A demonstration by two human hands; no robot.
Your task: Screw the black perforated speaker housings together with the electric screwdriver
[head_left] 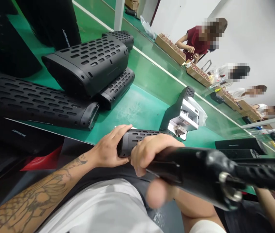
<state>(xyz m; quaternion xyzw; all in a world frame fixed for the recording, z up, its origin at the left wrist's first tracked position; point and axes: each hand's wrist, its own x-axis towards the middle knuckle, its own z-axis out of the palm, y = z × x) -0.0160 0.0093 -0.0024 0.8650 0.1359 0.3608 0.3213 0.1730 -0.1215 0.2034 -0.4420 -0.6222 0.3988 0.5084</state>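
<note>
My left hand (107, 147) grips the near end of a black slotted battery case (137, 137), thumb on top and fingers beneath. In my right hand (155, 149) is a black electric screwdriver (188, 171), wrapped by the fingers and held close to the camera. A coiled black cord (265, 173) runs from its rear end to the right. The screwdriver's tip is hidden behind my right hand, so I cannot tell whether it touches the case. Just beyond the case stands a silver-and-black fixture (184, 118) with a metal block in it.
More slotted black cases (91, 61) are piled on the green bench (139, 103) at the left. Black flat panels (239, 147) lie at the right. Across the bench, several people work beside cardboard trays (170, 48). Another person's arm (270, 207) shows at lower right.
</note>
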